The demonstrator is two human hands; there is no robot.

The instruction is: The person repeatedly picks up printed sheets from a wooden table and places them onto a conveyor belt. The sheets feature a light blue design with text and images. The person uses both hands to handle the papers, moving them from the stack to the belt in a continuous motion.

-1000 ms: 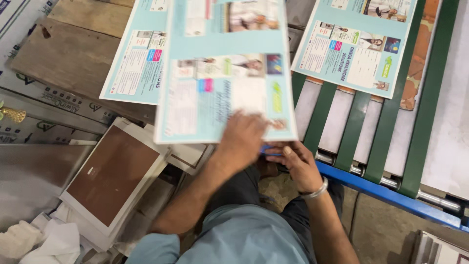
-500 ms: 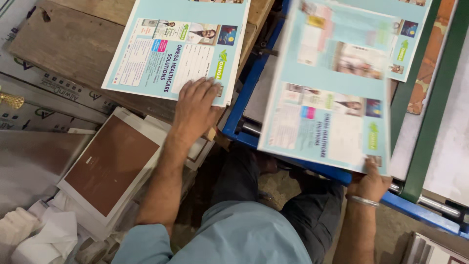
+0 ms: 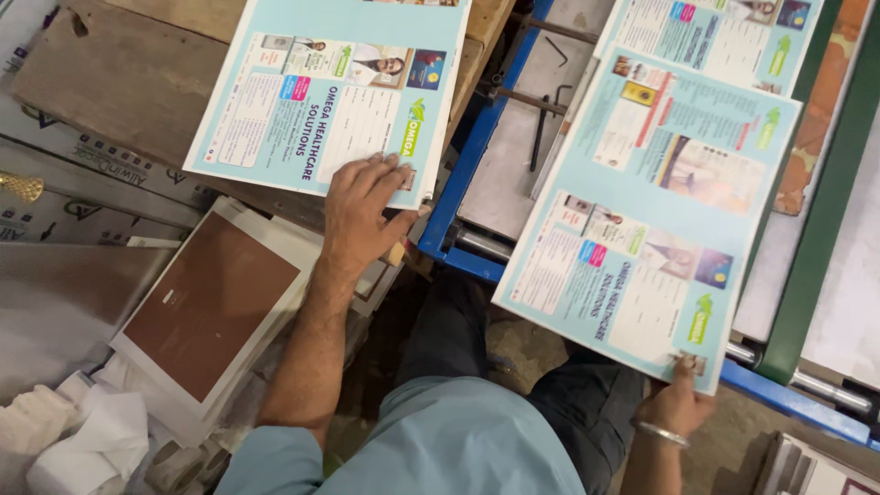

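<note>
My left hand (image 3: 359, 209) lies flat, fingers spread, on the near corner of a light-blue printed sheet (image 3: 330, 92) that rests on a wooden board (image 3: 119, 73) at the upper left. My right hand (image 3: 678, 403), with a metal bangle on the wrist, pinches the near corner of a second light-blue printed sheet (image 3: 651, 211). That sheet hangs tilted over the blue metal frame (image 3: 458, 183) of a machine. A third printed sheet (image 3: 724, 37) lies beyond it at the top right.
Green bars (image 3: 811, 266) and white bands run along the machine bed at right. A brown-faced white board (image 3: 206, 307) leans at the lower left, with crumpled white cloth (image 3: 64, 440) beside it. Cardboard boxes (image 3: 73, 174) sit at left. My knees are below.
My right hand has carried its sheet further right over the machine frame. My left hand still presses the other sheet on the wooden board; the view has shifted slightly.
</note>
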